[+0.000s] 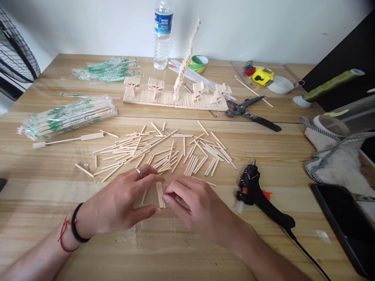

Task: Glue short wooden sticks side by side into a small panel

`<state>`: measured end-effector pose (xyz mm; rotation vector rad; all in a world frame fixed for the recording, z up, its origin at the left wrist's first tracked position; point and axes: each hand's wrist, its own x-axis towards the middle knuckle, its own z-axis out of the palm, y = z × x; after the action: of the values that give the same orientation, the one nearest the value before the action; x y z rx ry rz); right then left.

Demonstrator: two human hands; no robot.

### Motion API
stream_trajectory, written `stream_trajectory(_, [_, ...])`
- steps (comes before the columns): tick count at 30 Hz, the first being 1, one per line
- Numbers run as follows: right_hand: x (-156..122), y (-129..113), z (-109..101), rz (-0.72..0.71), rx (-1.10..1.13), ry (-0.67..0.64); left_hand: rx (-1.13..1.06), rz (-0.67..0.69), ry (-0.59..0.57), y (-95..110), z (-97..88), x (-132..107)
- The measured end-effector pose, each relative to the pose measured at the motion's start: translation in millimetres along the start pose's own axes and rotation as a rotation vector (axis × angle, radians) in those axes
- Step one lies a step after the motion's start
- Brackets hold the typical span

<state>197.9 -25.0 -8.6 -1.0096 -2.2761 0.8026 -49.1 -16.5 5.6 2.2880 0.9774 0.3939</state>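
Note:
A few short wooden sticks (pixel 160 194) lie side by side on the table between my hands. My left hand (pixel 125 197) spans them, its index finger at the far ends and its thumb at the near ends. My right hand (pixel 191 199) is closed, with thumb and index fingertips pressed at the right edge of the same sticks. Another stick (pixel 143 197) lies under my left hand. Just beyond my hands, many loose cut sticks (pixel 129 148) are scattered. A black glue gun (pixel 249 183) lies to the right of my right hand.
Behind the sticks stands a stick-built model (pixel 149 96) with a tall curved piece. Around it are a water bottle (pixel 161 43), pliers (pixel 249 113), bagged sticks (pixel 70 115) and a yellow tape measure (pixel 263 76). A phone (pixel 342 222) and a cloth (pixel 334 156) lie right.

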Motion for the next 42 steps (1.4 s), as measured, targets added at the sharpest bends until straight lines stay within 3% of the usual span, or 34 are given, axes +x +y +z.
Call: stream_trajectory(42, [0.4, 0.5, 0.0, -0.022, 0.011, -0.012, -0.016, 0.007, -0.026, -1.4, 0.1, -0.7])
